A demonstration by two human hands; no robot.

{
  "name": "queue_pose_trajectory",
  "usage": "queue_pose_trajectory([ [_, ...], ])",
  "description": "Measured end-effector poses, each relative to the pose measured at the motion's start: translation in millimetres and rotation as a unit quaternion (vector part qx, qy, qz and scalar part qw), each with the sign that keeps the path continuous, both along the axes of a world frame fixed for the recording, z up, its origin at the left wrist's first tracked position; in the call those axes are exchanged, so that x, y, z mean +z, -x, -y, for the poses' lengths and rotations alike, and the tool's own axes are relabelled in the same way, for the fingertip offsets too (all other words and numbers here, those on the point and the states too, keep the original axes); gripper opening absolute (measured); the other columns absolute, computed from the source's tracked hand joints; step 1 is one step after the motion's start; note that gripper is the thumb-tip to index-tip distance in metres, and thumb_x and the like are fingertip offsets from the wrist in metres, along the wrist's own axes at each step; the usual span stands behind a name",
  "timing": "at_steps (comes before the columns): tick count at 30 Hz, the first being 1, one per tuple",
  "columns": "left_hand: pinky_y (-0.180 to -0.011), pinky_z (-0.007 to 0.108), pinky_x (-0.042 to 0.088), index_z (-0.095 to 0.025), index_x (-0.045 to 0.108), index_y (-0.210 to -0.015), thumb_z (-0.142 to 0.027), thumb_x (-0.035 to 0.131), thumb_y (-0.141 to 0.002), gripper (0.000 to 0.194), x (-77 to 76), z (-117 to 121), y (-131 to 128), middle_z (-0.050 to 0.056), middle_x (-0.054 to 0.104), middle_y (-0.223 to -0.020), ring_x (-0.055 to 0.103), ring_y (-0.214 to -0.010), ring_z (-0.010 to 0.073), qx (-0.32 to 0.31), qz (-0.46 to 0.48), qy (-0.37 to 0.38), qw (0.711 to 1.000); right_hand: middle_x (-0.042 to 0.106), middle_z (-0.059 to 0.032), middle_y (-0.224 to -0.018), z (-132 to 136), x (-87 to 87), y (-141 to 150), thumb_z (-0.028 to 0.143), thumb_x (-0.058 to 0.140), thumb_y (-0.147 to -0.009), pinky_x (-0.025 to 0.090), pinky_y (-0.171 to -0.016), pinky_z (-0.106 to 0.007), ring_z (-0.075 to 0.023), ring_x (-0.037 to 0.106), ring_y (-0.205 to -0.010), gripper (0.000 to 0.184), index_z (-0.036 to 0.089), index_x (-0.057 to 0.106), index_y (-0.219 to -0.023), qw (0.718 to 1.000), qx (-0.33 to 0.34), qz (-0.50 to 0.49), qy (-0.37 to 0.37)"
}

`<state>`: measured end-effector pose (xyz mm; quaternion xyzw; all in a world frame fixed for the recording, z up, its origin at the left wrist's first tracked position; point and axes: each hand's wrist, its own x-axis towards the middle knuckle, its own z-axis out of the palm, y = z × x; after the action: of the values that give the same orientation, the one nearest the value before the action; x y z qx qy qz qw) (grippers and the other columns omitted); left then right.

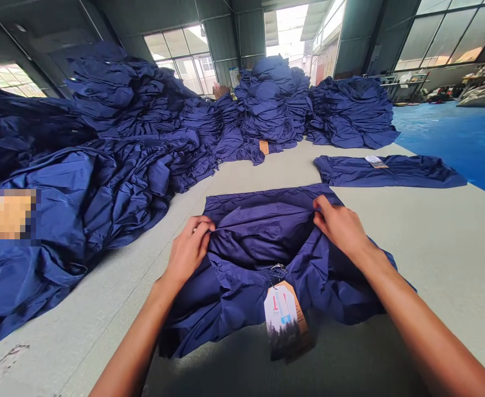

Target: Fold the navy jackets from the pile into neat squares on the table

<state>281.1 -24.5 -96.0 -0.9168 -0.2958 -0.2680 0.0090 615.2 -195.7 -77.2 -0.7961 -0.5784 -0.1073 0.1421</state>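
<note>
In the head view, a long grey work table [432, 264] runs away from the person, and a crumpled navy garment [262, 264] lies on it directly in front of the body. Its bunched mass spreads widest across the table, while its shorter run points from the near edge toward the far stacks. The left hand [188, 251] is clenched on a fold at the garment's left side, its fingers curled into the cloth. The right hand [341, 229] grasps the upper edge further right, with its fingers hooked over the fabric. Set apart like this, the two grips appear to hold the top layer open and taut across the body. A paper hang tag [286, 320] with a forest picture dangles from a small metal fastener [278, 271] at the garment's near side, toward the table's near edge, perhaps left there because it is attached. Beyond the garment on the table, a flatter navy garment [391, 171] lies with its long axis crosswise, its own label [375, 161] facing up. Further along the table, tall navy stacks [273, 102] rise, and a large heap [93, 193] spreads along the table's left side. A blurred patch [10, 215] on that heap hides whatever is there.
</note>
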Motion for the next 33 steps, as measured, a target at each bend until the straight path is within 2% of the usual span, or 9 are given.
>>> queue_pose_trajectory([
  [5, -0.086, 0.034, 0.049, -0.023, 0.066, -0.098, -0.007, 0.039, -0.091, 0.033, -23.5, -2.4, 16.0, 0.008, 0.06, -0.116, 0.057, -0.101, 0.0205, -0.091, -0.08, -0.063, 0.991, 0.058, -0.0092, -0.127, 8.5, -18.2, -26.5, 0.009, 0.04, -0.09, 0.047, -0.072, -0.027, -0.0127, 0.065, -0.074, 0.028, 0.022, 0.064, -0.095, 0.974, 0.219, -0.024, 0.043],
  [7, -0.09, 0.036, 0.048, -0.027, 0.07, -0.106, 0.0, 0.04, -0.086, 0.044, -27.2, 1.7, 19.5, 0.005, 0.063, -0.122, 0.057, -0.105, 0.021, -0.128, -0.117, -0.077, 0.982, 0.056, -0.0073, -0.131, 8.6, -25.6, -34.1, 0.006, 0.041, -0.086, 0.048, -0.079, -0.029, -0.0144, 0.067, -0.084, 0.031, 0.023, 0.067, -0.088, 0.966, 0.247, -0.042, 0.071],
  [11, -0.105, 0.04, 0.044, -0.029, 0.068, -0.121, -0.006, 0.045, -0.086, 0.048, -22.9, 9.3, 27.7, -0.001, 0.063, -0.134, 0.055, -0.12, 0.0221, -0.168, -0.166, -0.05, 0.97, 0.061, -0.0068, -0.129, 9.6, -31.8, -43.9, 0.009, 0.046, -0.083, 0.047, -0.096, -0.036, -0.0228, 0.062, -0.113, 0.038, 0.025, 0.07, -0.108, 0.962, 0.242, -0.09, 0.091],
  [16, -0.111, 0.041, 0.038, -0.028, 0.057, -0.138, -0.024, 0.052, -0.091, 0.047, -17.0, 12.5, 37.3, -0.001, 0.059, -0.141, 0.052, -0.129, 0.0231, -0.182, -0.223, 0.021, 0.957, 0.058, -0.0066, -0.136, 14.9, -32.1, -50.5, 0.035, 0.06, -0.088, 0.042, -0.103, -0.036, -0.0253, 0.056, -0.123, 0.025, 0.027, 0.074, -0.107, 0.918, 0.307, -0.192, 0.16],
  [18, -0.11, 0.041, 0.039, -0.03, 0.058, -0.135, -0.032, 0.051, -0.096, 0.04, -16.4, 12.5, 38.1, -0.001, 0.062, -0.137, 0.054, -0.127, 0.0232, -0.187, -0.235, 0.041, 0.953, 0.063, -0.0064, -0.127, 14.5, -31.9, -50.1, 0.047, 0.06, -0.089, 0.046, -0.095, -0.035, -0.0245, 0.062, -0.113, 0.028, 0.026, 0.076, -0.095, 0.911, 0.306, -0.219, 0.167],
  [21, -0.104, 0.037, 0.043, -0.03, 0.069, -0.119, -0.036, 0.046, -0.1, 0.03, -13.7, 9.8, 38.6, 0.0, 0.07, -0.124, 0.061, -0.117, 0.0203, -0.2, -0.224, 0.063, 0.952, 0.07, -0.0052, -0.1, 11.7, -28.2, -48.9, 0.053, 0.055, -0.092, 0.048, -0.079, -0.031, -0.0203, 0.066, -0.089, 0.037, 0.023, 0.073, -0.08, 0.916, 0.3, -0.229, 0.136],
  [23, -0.101, 0.035, 0.045, -0.028, 0.073, -0.108, -0.036, 0.044, -0.101, 0.031, -10.7, 5.6, 39.9, 0.0, 0.073, -0.116, 0.065, -0.109, 0.0185, -0.193, -0.183, 0.054, 0.963, 0.07, -0.0042, -0.091, 9.9, -24.1, -49.5, 0.053, 0.052, -0.094, 0.047, -0.077, -0.031, -0.0191, 0.065, -0.084, 0.038, 0.023, 0.072, -0.081, 0.923, 0.301, -0.219, 0.098],
  [26, -0.1, 0.037, 0.044, -0.026, 0.073, -0.102, -0.04, 0.046, -0.1, 0.031, -10.1, -2.9, 39.3, 0.003, 0.073, -0.11, 0.065, -0.104, 0.0197, -0.143, -0.12, 0.023, 0.982, 0.071, -0.0046, -0.096, 6.8, -24.6, -52.2, 0.05, 0.049, -0.096, 0.046, -0.08, -0.031, -0.0202, 0.065, -0.089, 0.035, 0.024, 0.071, -0.09, 0.944, 0.274, -0.176, 0.047],
  [33, -0.084, 0.036, 0.045, -0.022, 0.067, -0.093, -0.041, 0.046, -0.098, 0.028, -41.1, -13.8, 18.6, 0.004, 0.07, -0.09, 0.064, -0.087, 0.0219, -0.077, -0.15, 0.037, 0.985, 0.071, -0.0045, -0.096, -3.5, -62.9, -48.2, 0.028, 0.047, -0.096, 0.046, -0.072, -0.033, -0.0236, 0.068, -0.087, 0.018, 0.027, 0.062, -0.104, 0.973, 0.19, -0.101, 0.08],
])
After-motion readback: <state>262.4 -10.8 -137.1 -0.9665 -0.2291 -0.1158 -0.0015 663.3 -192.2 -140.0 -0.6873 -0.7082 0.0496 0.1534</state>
